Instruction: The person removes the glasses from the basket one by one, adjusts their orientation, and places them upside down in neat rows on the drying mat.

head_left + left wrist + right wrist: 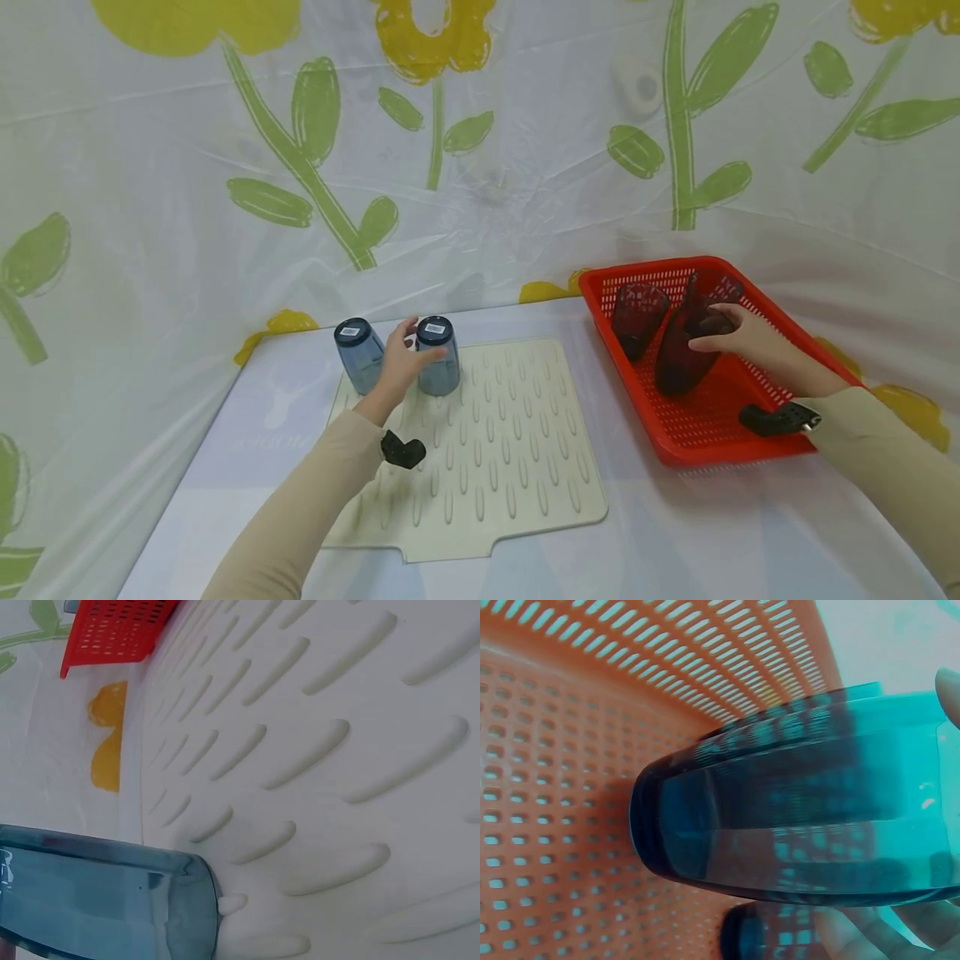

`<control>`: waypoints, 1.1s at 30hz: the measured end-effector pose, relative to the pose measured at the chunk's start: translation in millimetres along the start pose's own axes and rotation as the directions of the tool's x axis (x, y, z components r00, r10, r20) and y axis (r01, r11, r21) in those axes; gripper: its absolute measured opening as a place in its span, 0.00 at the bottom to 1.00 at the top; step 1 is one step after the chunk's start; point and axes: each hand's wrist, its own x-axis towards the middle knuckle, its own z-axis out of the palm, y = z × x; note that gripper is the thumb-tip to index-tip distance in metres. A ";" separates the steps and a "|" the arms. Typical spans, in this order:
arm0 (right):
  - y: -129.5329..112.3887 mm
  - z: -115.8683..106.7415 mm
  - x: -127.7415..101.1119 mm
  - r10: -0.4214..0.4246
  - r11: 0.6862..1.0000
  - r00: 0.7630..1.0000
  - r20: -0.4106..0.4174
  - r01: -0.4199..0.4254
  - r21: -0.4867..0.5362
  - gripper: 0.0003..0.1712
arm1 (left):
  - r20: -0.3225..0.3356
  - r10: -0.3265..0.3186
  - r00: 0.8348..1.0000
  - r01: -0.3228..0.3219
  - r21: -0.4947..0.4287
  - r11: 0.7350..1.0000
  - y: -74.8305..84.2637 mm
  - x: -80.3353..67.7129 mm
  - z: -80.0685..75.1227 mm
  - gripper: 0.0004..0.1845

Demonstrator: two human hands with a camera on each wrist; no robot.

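Note:
Two blue-tinted drinking glasses stand upside down on a cream drying mat (517, 450), labels on their dark bases. My left hand (401, 367) is at the right-hand glass (440, 379), thumb spread across its front in the head view and fingers by its left side. The other glass (358, 358) is just left of that hand. In the left wrist view the near glass (105, 900) rests on the mat. Over the red basket (660, 442), my right hand (742, 337) grips a dark-looking glass (795, 802) with thumb and fingers on opposite sides.
Another tinted glass (637, 317) leans inside the basket at the left, and a further one (723, 287) shows behind the held glass. A flowered plastic sheet (525, 167) hangs behind the table (247, 433). The basket's raised rim surrounds my right hand's work.

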 end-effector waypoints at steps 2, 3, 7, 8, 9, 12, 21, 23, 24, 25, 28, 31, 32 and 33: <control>-1.4 -2.5 -0.7 -0.003 1.000 1.000 -0.020 0.003 0.009 0.53 | 0.003 0.005 1.000 -0.005 -0.003 1.000 0.8 -2.1 -1.6 0.41; -2.3 -3.6 -1.1 -0.005 1.000 1.000 -0.027 0.006 0.024 0.53 | 0.005 0.005 1.000 -0.005 -0.009 1.000 1.1 -3.0 -2.4 0.41; -5.1 -6.2 -4.1 0.002 0.999 0.998 -0.058 0.001 0.051 0.53 | 0.020 0.011 1.000 -0.011 -0.016 1.000 3.1 -6.9 -5.8 0.41; -6.2 -6.1 -5.2 -0.001 0.998 0.998 -0.064 0.005 0.058 0.53 | 0.022 0.013 1.000 -0.013 -0.018 1.000 3.3 -7.7 -6.5 0.41; -7.0 -6.0 -6.0 -0.003 0.998 0.998 -0.070 0.008 0.061 0.52 | 0.025 0.016 1.000 -0.016 -0.018 1.000 3.4 -8.5 -7.2 0.41; -10.3 -4.6 -8.9 -0.014 0.999 0.996 -0.092 0.018 0.047 0.52 | 0.023 0.017 1.000 -0.016 -0.029 0.999 3.8 -11.4 -9.2 0.41; -22.6 -2.6 -18.7 -0.034 0.992 0.978 -0.206 0.057 0.109 0.44 | 0.008 0.063 0.998 -0.062 -0.071 0.996 0.9 -21.8 -14.2 0.40; -25.9 -2.7 -21.3 -0.049 0.989 0.972 -0.232 0.080 0.126 0.39 | 0.007 0.078 0.997 -0.077 -0.074 0.994 1.9 -25.7 -14.9 0.39; -27.6 -2.9 -22.7 -0.053 0.986 0.969 -0.242 0.089 0.138 0.37 | 0.006 0.088 0.996 -0.087 -0.078 0.993 2.7 -27.5 -15.3 0.39; -29.5 -2.9 -24.0 -0.060 0.982 0.966 -0.251 0.102 0.158 0.35 | 0.006 0.096 0.995 -0.095 -0.080 0.992 3.7 -29.2 -15.6 0.39; -35.2 -2.6 -26.6 -0.077 0.961 0.961 -0.267 0.143 0.235 0.26 | 0.009 0.113 0.994 -0.112 -0.079 0.991 7.2 -34.7 -15.9 0.38; -40.2 -2.5 -28.0 -0.095 0.932 0.955 -0.280 0.184 0.313 0.20 | 0.013 0.120 0.993 -0.119 -0.076 0.990 10.0 -39.5 -15.2 0.38; -41.5 -2.5 -28.3 -0.105 0.923 0.953 -0.285 0.200 0.329 0.18 | 0.014 0.122 0.992 -0.120 -0.079 0.990 11.0 -40.9 -14.8 0.38; -42.8 -2.5 -28.5 -0.109 0.916 0.951 -0.290 0.210 0.343 0.18 | 0.014 0.123 0.992 -0.122 -0.084 0.989 11.6 -42.0 -14.2 0.38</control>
